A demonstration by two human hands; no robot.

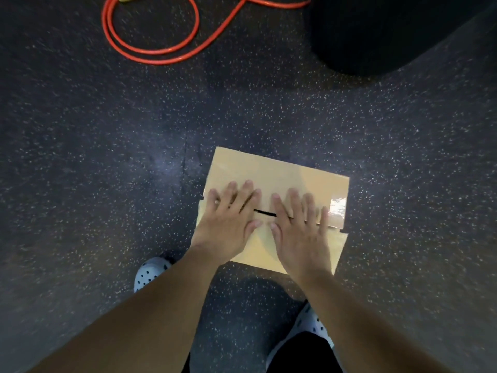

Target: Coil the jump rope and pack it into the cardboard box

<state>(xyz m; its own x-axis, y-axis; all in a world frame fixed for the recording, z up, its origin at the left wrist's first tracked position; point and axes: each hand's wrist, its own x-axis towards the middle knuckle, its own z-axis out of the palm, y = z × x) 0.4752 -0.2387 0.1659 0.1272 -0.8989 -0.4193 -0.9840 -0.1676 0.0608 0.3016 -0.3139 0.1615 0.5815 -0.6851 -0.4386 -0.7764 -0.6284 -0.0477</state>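
Box: I am seeing the flat brown cardboard box (274, 184) lying on the dark speckled floor (107, 157), flaps closed.
Hands: left hand (228, 222) and right hand (301, 232) are pressing flat on it, fingers spread apart.
Rope: the red-orange jump rope (150, 47) is lying loose, well apart, far side.

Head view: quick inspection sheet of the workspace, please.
Surface: dark speckled floor.
Job's things: cardboard box near the feet, flaps down, thin gap at the seam; red jump rope lying loose far off, not packed.
Clutter: nothing seen.
Grippers: left hand and right hand flat on the flaps, empty.
Cables: nothing seen besides the rope.
Surroundings: large black object at top right; light perforated shoes.
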